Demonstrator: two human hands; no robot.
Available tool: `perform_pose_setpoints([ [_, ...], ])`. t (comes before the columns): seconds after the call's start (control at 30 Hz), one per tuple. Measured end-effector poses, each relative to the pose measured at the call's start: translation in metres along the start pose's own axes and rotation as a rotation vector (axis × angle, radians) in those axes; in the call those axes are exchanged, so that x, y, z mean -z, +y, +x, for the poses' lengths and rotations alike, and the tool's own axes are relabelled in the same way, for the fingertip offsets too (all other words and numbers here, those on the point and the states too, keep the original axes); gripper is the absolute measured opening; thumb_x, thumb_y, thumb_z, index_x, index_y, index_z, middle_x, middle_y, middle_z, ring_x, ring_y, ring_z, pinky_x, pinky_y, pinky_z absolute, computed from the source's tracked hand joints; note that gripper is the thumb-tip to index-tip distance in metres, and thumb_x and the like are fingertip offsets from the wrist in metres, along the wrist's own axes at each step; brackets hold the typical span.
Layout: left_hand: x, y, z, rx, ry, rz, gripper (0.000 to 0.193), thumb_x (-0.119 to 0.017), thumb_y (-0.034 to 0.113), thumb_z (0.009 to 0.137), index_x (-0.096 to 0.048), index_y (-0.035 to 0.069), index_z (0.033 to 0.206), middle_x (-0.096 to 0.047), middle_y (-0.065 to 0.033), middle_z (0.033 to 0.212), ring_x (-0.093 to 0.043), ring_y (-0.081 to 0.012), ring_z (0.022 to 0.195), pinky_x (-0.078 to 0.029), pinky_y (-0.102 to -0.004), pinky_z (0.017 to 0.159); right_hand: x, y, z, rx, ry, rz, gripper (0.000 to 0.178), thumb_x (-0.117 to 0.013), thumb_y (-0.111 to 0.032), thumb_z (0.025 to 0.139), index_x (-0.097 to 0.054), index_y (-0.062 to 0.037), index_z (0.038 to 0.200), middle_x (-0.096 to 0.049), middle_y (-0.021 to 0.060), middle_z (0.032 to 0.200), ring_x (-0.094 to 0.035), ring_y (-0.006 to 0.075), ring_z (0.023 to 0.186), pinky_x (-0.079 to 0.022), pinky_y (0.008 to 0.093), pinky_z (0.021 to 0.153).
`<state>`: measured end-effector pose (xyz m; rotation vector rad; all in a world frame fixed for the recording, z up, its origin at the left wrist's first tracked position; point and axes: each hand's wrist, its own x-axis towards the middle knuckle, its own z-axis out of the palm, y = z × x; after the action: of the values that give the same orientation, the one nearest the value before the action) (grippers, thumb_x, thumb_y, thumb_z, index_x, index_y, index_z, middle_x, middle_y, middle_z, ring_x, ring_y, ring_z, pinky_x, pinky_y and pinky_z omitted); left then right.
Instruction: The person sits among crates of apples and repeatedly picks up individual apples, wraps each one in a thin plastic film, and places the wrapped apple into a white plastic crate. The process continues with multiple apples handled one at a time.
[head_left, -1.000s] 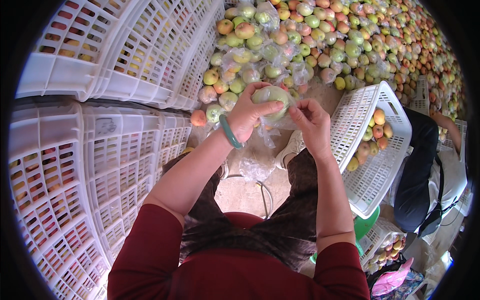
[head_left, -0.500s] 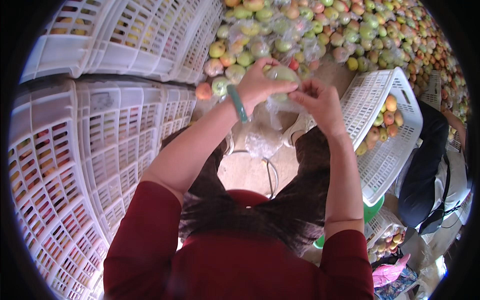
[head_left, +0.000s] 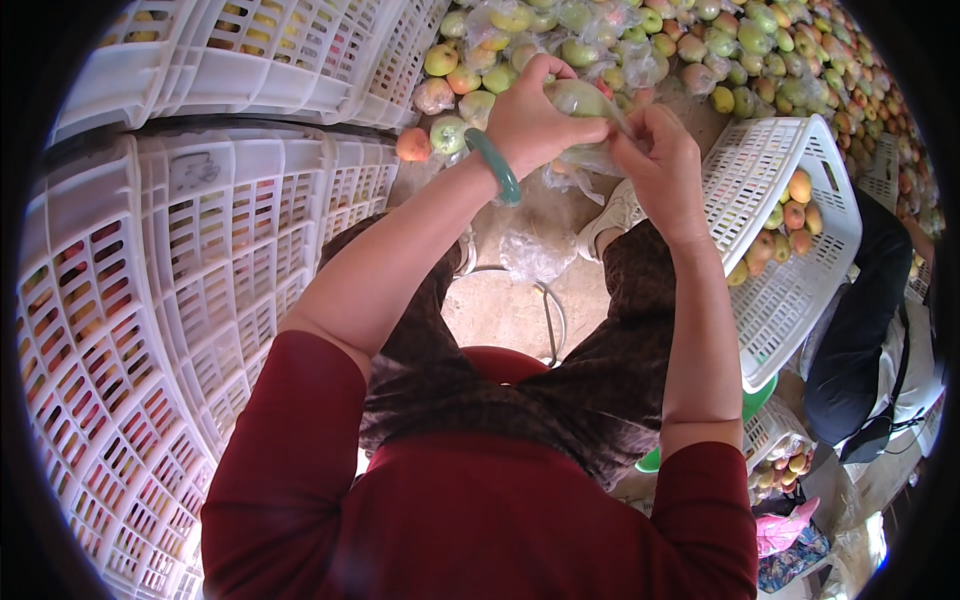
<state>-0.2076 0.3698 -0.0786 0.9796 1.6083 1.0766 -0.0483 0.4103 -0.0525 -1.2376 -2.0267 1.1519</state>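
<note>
A pale green apple (head_left: 578,100) in a clear plastic bag sits in my left hand (head_left: 532,122), whose fingers curl round it; a green bangle (head_left: 493,168) circles that wrist. My right hand (head_left: 662,168) is closed in a pinch on the bag's plastic (head_left: 622,122), which stretches between the two hands. Just beyond my hands, a heap of loose and bagged apples (head_left: 580,50) covers the ground. Crumpled clear plastic (head_left: 537,254) lies on the floor between my feet.
Stacked white slatted crates (head_left: 235,215) holding fruit stand along my left. On my right, a tilted white crate (head_left: 775,300) has several apples (head_left: 790,225) in it. Past it, a person in dark trousers (head_left: 850,330) sits. A hose (head_left: 553,310) lies on the floor.
The plastic is now drawn taut between my hands. Both hands sit a little higher in the view, and my right hand has shifted slightly rightward.
</note>
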Motion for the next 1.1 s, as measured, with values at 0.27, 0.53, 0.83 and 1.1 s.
perform_pose_setpoints([
  [0.27, -0.001, 0.003, -0.005, -0.08, 0.039, -0.057, 0.054, -0.08, 0.025, 0.056, -0.049, 0.006, 0.096, -0.06, -0.0095, 0.083, -0.06, -0.0159, 0.073, -0.051, -0.0289, 0.065, -0.005, -0.003, 0.0, 0.033, 0.132, -0.124, 0.013, -0.061, -0.007, 0.073, -0.052, 0.002, 0.073, -0.056, 0.0115, 0.066, -0.054, 0.02, 0.058, -0.044, 0.0326, 0.057],
  [0.53, 0.013, 0.013, -0.017, 0.114, -0.357, -0.537, 0.045, -0.071, 0.017, 0.071, -0.051, 0.007, 0.109, -0.056, -0.0041, 0.102, -0.053, -0.0126, 0.096, -0.043, -0.0282, 0.085, 0.004, 0.018, 0.012, -0.105, 0.087, 0.132, 0.012, -0.062, -0.001, 0.073, -0.05, 0.0001, 0.072, -0.049, 0.0026, 0.057, -0.044, 0.0088, 0.055, -0.04, 0.0234, 0.053],
  [0.83, 0.019, 0.005, -0.02, 0.149, -0.458, -0.867, 0.054, -0.062, 0.024, 0.075, -0.045, 0.004, 0.123, -0.054, -0.0072, 0.113, -0.053, -0.0179, 0.105, -0.042, -0.0345, 0.093, 0.002, 0.006, 0.011, -0.023, 0.049, 0.077, 0.012, -0.06, 0.002, 0.078, -0.048, -0.0017, 0.078, -0.047, -0.0027, 0.065, -0.041, 0.0038, 0.058, -0.035, 0.0194, 0.05],
  [1.1, 0.03, 0.013, -0.02, 0.073, -0.463, -1.289, 0.067, -0.058, 0.044, 0.077, -0.041, 0.006, 0.13, -0.049, -0.0166, 0.124, -0.045, -0.0331, 0.12, -0.04, -0.0463, 0.097, -0.017, 0.026, 0.002, -0.288, -0.206, 0.299, 0.01, -0.054, 0.002, 0.076, -0.05, 0.0035, 0.084, -0.055, 0.0092, 0.066, -0.057, 0.0139, 0.055, -0.046, 0.0281, 0.048],
])
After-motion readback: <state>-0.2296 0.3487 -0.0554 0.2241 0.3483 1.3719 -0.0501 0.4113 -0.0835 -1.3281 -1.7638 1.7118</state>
